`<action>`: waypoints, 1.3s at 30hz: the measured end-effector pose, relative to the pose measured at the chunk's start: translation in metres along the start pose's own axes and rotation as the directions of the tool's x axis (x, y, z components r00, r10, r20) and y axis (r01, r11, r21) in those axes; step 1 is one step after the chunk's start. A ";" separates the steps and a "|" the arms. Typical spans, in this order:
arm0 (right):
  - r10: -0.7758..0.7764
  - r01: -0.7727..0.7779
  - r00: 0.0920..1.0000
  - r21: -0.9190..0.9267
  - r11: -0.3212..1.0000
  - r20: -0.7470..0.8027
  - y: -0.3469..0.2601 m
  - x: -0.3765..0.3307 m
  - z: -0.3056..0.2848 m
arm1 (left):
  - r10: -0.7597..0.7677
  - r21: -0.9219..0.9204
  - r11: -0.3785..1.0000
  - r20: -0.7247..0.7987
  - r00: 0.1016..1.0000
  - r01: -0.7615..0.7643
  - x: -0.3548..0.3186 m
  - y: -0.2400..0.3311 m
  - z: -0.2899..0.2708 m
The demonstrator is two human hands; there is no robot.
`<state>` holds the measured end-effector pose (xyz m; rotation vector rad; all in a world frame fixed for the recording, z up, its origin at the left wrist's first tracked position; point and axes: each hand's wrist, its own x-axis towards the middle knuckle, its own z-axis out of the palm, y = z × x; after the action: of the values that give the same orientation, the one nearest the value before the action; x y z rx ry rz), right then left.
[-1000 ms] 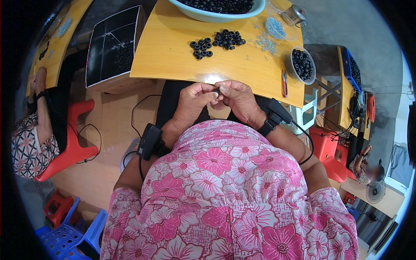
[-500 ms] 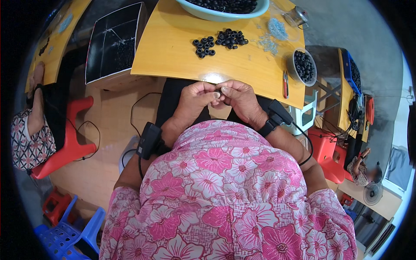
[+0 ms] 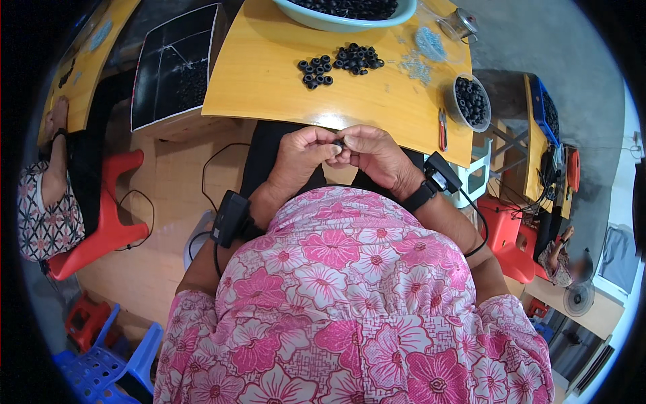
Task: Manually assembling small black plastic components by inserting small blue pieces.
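Pink flowered cloth fills the near view, and just beyond it the left hand (image 3: 301, 153) and right hand (image 3: 372, 152) meet fingertip to fingertip over the lap, both pinched narrow around one small part (image 3: 339, 143), pale and dark, too tiny to make out further. It looks like a fitting step, two small pieces being pressed together; the next move would call for a steady squeeze with the pieces kept square, then a reach to the yellow table (image 3: 269, 81) just ahead. On it lie two loose heaps of black rings (image 3: 350, 59), roughly ten in the left heap and more in the right, one small clear tub of rings (image 3: 469, 101), one red-handled tool (image 3: 442, 128), and one pale green bowl (image 3: 346, 21) at the far edge.
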<state>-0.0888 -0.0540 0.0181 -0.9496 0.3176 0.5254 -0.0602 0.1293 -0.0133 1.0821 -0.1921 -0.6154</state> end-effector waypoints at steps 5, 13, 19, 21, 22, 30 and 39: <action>0.044 -0.043 0.999 -0.033 0.998 0.025 0.002 0.001 -0.014 | 0.008 0.091 0.996 -0.007 1.000 -0.008 0.001 -0.003 -0.002; 0.157 -0.154 0.987 -0.100 0.983 0.033 -0.005 -0.003 -0.012 | 0.137 0.254 0.958 -0.007 0.991 -0.131 0.002 -0.001 -0.002; 0.178 -0.166 0.979 -0.109 0.980 0.105 -0.009 -0.004 -0.012 | 0.107 0.234 0.966 0.004 0.994 -0.104 0.002 0.003 0.000; 0.185 -0.169 0.975 -0.130 0.977 0.123 -0.010 -0.003 -0.011 | 0.105 0.278 0.955 0.006 0.994 -0.103 0.001 0.004 -0.001; 0.186 -0.170 0.975 -0.129 0.977 0.123 -0.011 -0.003 -0.011 | 0.104 0.278 0.955 0.005 0.995 -0.101 0.001 0.004 -0.001; 0.175 -0.155 0.974 -0.139 0.978 0.142 -0.011 -0.003 -0.016 | 0.139 0.296 0.943 0.053 0.989 -0.148 0.004 -0.001 -0.003; 0.088 -0.063 0.988 -0.193 0.979 0.127 -0.012 -0.004 -0.004 | -0.007 0.093 0.996 0.053 0.999 0.002 0.005 -0.004 -0.001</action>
<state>-0.0859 -0.0641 0.0260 -1.0828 0.1845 0.6955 -0.0571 0.1266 -0.0177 1.1563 -0.2668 -0.6450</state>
